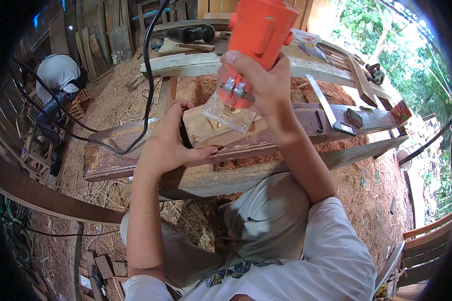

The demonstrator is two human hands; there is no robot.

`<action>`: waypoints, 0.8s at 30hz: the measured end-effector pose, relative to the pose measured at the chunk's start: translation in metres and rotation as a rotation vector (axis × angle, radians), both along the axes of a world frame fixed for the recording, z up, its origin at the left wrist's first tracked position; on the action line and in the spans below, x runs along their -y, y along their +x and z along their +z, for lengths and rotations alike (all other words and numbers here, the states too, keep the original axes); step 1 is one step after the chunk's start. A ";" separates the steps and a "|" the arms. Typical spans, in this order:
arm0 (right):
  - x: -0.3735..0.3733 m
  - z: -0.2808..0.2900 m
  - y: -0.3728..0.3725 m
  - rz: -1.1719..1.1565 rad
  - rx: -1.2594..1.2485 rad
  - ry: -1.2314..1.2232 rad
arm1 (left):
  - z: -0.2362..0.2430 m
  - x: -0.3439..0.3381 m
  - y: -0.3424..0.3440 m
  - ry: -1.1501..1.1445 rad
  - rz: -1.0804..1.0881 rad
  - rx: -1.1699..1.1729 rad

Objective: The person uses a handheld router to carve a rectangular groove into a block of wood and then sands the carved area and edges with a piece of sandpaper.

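An orange trim router [262,37] with a clear plastic base [230,113] is gripped in my right hand [266,83], its base over a light wooden block [201,125]. Whether the bit touches the wood is hidden. My left hand [172,138] clasps the block's left end, thumb along the near edge and fingers over the far side. Under the block lies a long reddish-brown plank [120,150]. A metal try square [331,108] rests on the plank to the right of my right forearm.
A black cable [148,75] loops down on the left. Behind stands a pale beam [186,64] with a black power tool [191,34] beyond it. A co-worker [58,80] bends over at far left. Wood shavings [120,95] cover the floor. A small stone-like block [354,118] sits beside the square.
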State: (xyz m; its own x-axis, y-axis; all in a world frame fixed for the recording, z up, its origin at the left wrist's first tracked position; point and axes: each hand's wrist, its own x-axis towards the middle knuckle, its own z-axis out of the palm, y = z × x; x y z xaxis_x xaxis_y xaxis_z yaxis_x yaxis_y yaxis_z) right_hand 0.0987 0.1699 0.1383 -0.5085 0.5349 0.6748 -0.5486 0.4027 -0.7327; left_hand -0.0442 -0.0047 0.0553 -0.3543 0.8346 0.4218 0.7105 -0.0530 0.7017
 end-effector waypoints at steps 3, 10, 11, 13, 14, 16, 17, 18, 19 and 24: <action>-0.003 0.006 0.016 -0.064 -0.003 -0.038 | -0.011 -0.003 -0.008 0.047 -0.047 -0.028; -0.021 0.006 0.067 -0.072 -0.340 -0.133 | -0.001 -0.002 -0.006 0.065 -0.115 -0.069; -0.017 0.007 0.073 0.010 -0.420 -0.202 | -0.002 -0.001 -0.005 0.082 -0.128 -0.045; -0.005 0.012 0.083 -0.117 -0.422 -0.181 | -0.005 -0.001 -0.001 0.096 -0.141 -0.018; -0.003 0.014 0.087 -0.112 -0.434 -0.189 | -0.005 0.000 0.001 0.150 -0.149 -0.058; -0.001 0.013 0.095 -0.082 -0.444 -0.202 | -0.007 -0.001 0.003 0.200 -0.155 -0.098; -0.001 0.011 0.097 -0.078 -0.446 -0.206 | -0.008 -0.002 0.002 0.237 -0.175 -0.137; 0.000 0.009 0.098 -0.095 -0.411 -0.158 | -0.008 -0.001 0.002 0.273 -0.196 -0.175; 0.001 0.008 0.099 -0.112 -0.374 -0.111 | -0.007 -0.001 0.002 0.269 -0.191 -0.177; -0.007 -0.009 0.089 -0.058 -0.374 0.027 | -0.011 0.002 0.004 0.213 -0.083 -0.221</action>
